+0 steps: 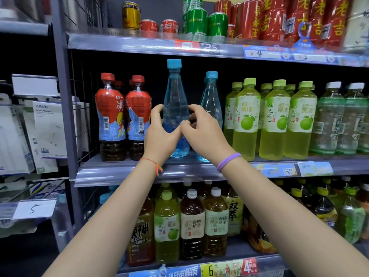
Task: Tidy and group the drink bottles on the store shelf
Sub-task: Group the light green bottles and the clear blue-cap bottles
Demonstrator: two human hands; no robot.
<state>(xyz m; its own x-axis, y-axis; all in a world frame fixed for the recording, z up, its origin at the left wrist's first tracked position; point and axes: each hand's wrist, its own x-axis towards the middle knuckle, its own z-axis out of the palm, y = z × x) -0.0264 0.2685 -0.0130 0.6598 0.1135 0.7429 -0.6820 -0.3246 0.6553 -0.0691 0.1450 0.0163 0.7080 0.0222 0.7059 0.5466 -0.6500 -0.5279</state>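
Note:
A tall clear-blue bottle [175, 92] with a blue cap stands upright at the front of the middle shelf [123, 172]. My left hand [159, 132] grips its left side and my right hand [201, 130] grips its right side, fingers curled round the body. A second blue bottle [211, 96] stands just behind and to the right. Two red-labelled tea bottles [123, 116] stand to the left. Green pomelo drink bottles [273, 118] fill the space to the right, with pale green bottles [339, 120] beyond them.
Cans [199, 21] line the top shelf, red ones at the right. The bottom shelf holds several tea and green drink bottles [191, 222]. A wire grid side panel [79, 108] closes the shelf's left end. Boxed chargers [48, 132] hang further left.

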